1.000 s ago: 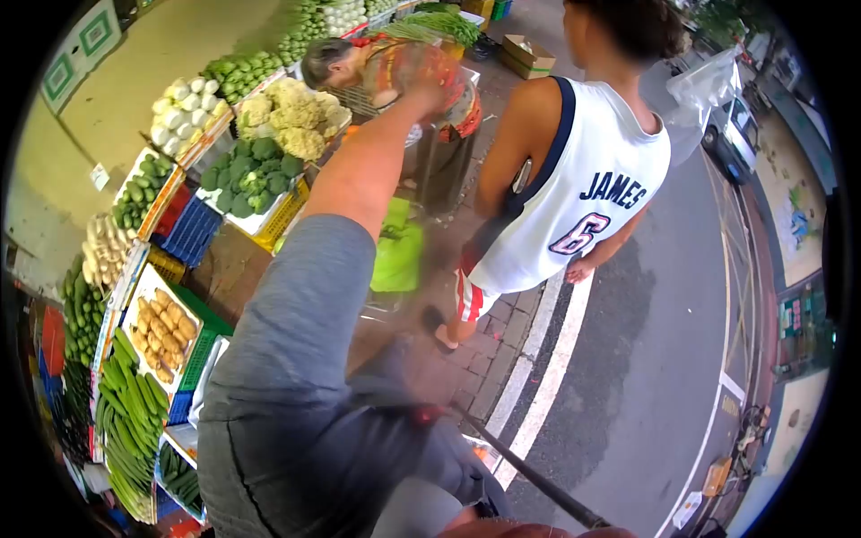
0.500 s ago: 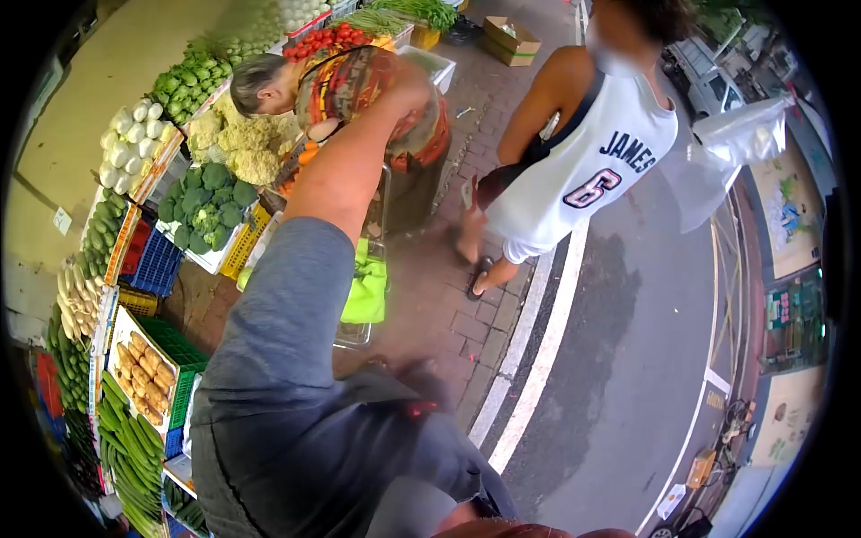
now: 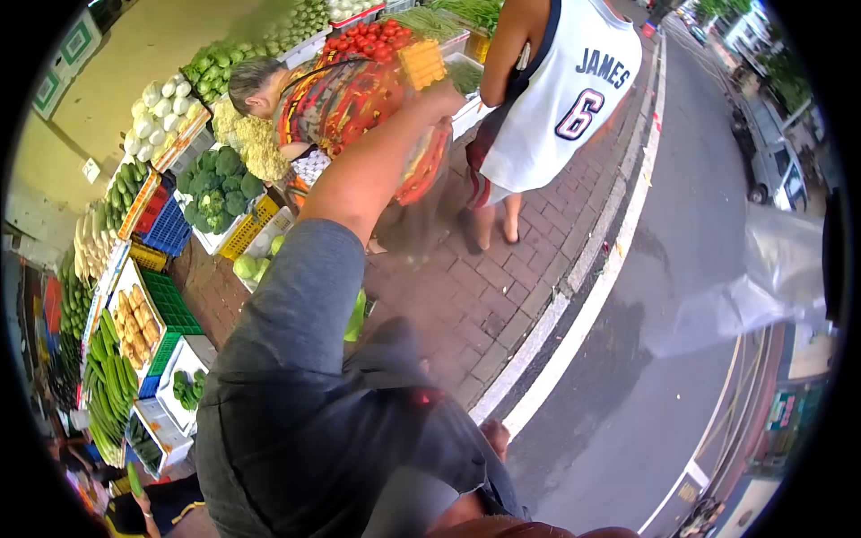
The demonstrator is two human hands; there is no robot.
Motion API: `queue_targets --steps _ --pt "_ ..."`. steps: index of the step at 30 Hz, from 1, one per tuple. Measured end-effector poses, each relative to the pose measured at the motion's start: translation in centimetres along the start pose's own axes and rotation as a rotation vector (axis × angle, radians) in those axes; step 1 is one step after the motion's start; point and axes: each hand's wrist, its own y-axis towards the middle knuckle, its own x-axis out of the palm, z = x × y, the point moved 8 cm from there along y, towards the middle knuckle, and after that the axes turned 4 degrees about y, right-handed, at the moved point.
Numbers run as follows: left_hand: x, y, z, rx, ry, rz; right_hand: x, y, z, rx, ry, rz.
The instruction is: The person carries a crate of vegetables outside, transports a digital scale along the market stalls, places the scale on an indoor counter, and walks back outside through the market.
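My left arm reaches up across the view, its grey sleeve (image 3: pixel 300 287) ending above the elbow. At its far end my left hand (image 3: pixel 441 100) looks small, with its fingers hidden. It overlaps the patterned red and orange shirt (image 3: pixel 345 99) of a person bending toward the stall. Just beyond the hand lies a block of yellow, corn-like pieces (image 3: pixel 421 65); I cannot tell whether they touch. Part of something lime green (image 3: pixel 356 316) shows beside my sleeve. My right hand is out of view. A clear plastic bag (image 3: pixel 744 291) appears at the right, its support unseen.
Along the left stand crates of broccoli (image 3: pixel 217 184), cauliflower (image 3: pixel 256 143), white round vegetables (image 3: pixel 161 117), tomatoes (image 3: pixel 369 40) and long green gourds (image 3: pixel 109 386). A person in a white jersey (image 3: pixel 565 99) stands ahead on the brick pavement (image 3: pixel 448 314), beside the road (image 3: pixel 610 377).
My left hand has shifted slightly right in the view. The jersey wearer appears higher, and the plastic bag lower. More of the lime-green thing is now hidden behind my arm.
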Motion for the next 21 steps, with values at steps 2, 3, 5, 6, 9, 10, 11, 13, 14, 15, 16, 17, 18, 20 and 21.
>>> queue_targets --steps 2,3,5,6,9,10,11,13,14,15,16,17,18,20,21 --pt "1.7 0.4 1.6 0.005 -0.100 -0.006 -4.6 6.1 -2.8 0.902 0.831 0.178" --pt "3.2 0.2 2.3 0.032 -0.139 -0.019 -5.8 9.2 -1.4 0.897 0.783 0.203" --pt "6.1 -1.1 4.2 0.087 -0.215 -0.044 -7.5 14.7 0.7 0.944 0.726 0.187" --pt "8.6 0.3 3.2 0.083 -0.219 -0.093 -8.0 17.2 1.3 0.958 0.708 0.190" --pt "15.9 2.0 2.2 0.197 -0.265 -0.242 -9.0 24.2 2.2 1.001 0.685 0.200" --pt "19.0 3.0 1.0 0.197 -0.288 -0.320 -9.2 25.7 2.6 1.012 0.687 0.180" --pt "22.4 4.6 -1.0 0.159 -0.309 -0.401 -9.1 27.7 3.4 1.022 0.695 0.160" --pt "29.5 6.0 -5.0 0.023 -0.357 -0.550 -10.0 31.5 3.8 0.897 0.631 0.013" --pt "31.3 4.8 -6.5 -0.084 -0.285 -0.535 -10.8 35.3 3.0 0.429 0.271 -0.203" --pt "32.3 5.5 -6.9 -0.178 -0.207 -0.506 -12.0 37.9 0.8 -0.037 -0.123 -0.242" --pt "33.8 6.3 -6.2 -0.217 -0.181 -0.581 -13.1 39.5 -0.4 -0.310 -0.380 -0.214" --pt "35.1 6.7 -6.0 -0.259 -0.140 -0.667 -15.0 41.1 0.6 -0.015 -0.072 -0.163" --pt "35.8 7.7 -5.8 -0.295 -0.184 -0.663 -15.7 43.1 1.5 0.273 0.244 -0.090" --pt "37.6 11.0 -4.6 -0.347 -0.285 -0.648 -16.5 46.7 4.3 0.802 0.627 0.056" --pt "38.7 13.7 -4.3 -0.350 -0.271 -0.630 -17.3 49.1 5.3 0.874 0.677 0.083"
